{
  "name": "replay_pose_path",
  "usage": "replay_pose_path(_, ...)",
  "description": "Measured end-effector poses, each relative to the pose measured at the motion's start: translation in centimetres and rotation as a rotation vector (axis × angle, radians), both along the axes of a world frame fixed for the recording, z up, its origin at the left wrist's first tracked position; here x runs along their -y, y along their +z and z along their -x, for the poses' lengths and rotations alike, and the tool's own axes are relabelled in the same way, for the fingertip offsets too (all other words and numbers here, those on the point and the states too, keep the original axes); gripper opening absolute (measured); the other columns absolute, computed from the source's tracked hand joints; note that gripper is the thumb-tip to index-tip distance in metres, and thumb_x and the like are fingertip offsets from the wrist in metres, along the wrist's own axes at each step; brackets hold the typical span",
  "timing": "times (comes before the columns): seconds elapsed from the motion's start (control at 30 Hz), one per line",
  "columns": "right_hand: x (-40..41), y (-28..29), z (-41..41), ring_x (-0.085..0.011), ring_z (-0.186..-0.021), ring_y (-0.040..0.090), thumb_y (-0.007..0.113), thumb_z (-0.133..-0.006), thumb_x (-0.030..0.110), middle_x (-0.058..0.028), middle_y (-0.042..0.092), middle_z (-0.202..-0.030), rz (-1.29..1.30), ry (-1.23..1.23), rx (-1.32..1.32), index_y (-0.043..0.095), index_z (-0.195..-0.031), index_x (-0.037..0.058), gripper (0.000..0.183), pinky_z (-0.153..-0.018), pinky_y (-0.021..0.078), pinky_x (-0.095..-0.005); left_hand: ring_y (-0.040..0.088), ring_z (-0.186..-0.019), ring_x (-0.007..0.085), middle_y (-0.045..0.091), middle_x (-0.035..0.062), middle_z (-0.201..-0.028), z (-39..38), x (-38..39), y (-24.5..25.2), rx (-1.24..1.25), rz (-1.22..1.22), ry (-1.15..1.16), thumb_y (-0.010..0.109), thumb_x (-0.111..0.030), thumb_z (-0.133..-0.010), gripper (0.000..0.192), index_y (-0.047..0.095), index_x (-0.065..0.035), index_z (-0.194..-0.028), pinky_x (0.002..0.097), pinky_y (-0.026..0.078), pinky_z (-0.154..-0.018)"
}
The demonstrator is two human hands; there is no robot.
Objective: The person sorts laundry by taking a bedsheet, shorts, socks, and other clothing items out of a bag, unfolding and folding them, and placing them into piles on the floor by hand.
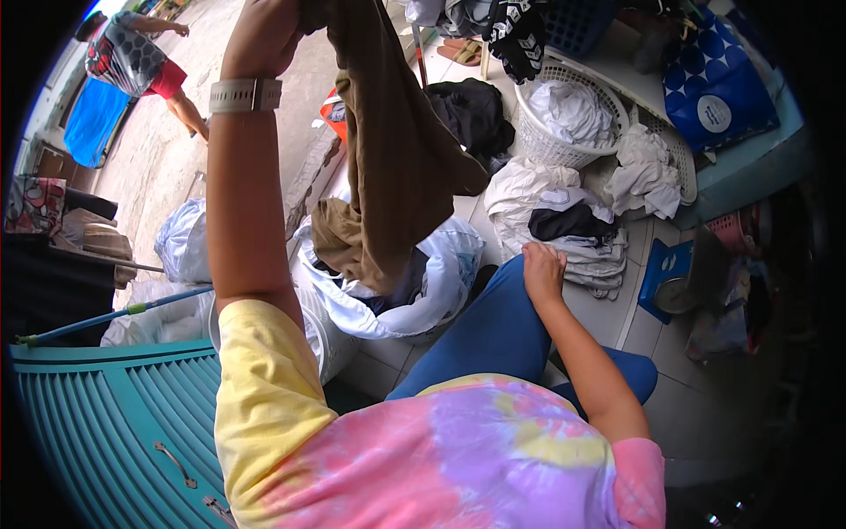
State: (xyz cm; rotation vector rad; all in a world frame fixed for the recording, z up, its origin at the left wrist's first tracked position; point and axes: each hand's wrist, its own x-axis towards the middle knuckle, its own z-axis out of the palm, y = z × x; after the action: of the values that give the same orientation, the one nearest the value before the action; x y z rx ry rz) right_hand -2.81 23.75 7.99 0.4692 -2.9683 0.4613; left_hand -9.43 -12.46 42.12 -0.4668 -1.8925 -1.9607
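My left hand (pixel 264 40), partly cut off by the top edge, is raised and gripping a brown cloth garment (pixel 403 139). The garment hangs down over a white plastic bag (pixel 456 264) that stands open with dark and light clothes inside. Its lower end rests on those clothes. On the knee of my blue trousers lies my right hand (pixel 545 274), fingers loosely bent and nothing seen in it. Just beyond that hand is a pile of folded white clothes (pixel 595 258) with a dark and white garment (pixel 572 215) on top.
A white laundry basket (pixel 568 155) holds white clothes. Black clothes (pixel 469 119) lie beside it. Another white basket (pixel 330 344) stands near my left side, by a teal louvred door (pixel 119 410). A blue bag (pixel 714 86) is at right. A person (pixel 132 59) walks outside.
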Motion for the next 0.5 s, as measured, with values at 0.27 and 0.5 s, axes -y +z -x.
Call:
replay_pose_path(0.27,-0.3,1.0,-0.2,-0.0237,-0.091,0.052,0.047,-0.085,0.021,-0.0046,0.060,-0.087,0.057,0.010,0.048,0.058,-0.085,0.0096,0.016,-0.090,0.0320,-0.0473,0.053,-0.096,0.0171,0.052,0.0114,-0.110,12.3,3.4,-7.1,-0.107,-0.101,0.293,0.045,-0.021,-0.090,0.039,0.037,-0.0045,-0.125,0.0264,0.045,-0.079)
replay_pose_path(0.5,-0.1,2.2,0.1,-0.0244,-0.092,0.053,0.047,-0.085,0.021,-0.0061,0.060,-0.090,0.159,0.009,0.119,0.059,-0.084,0.0080,0.018,-0.090,0.0319,-0.0467,0.059,-0.084,0.0313,0.051,0.0169,-0.108,14.3,2.7,-33.3,1.007,0.244,0.414,0.049,-0.026,-0.084,0.054,0.024,-0.0126,-0.131,0.0459,0.050,-0.068)
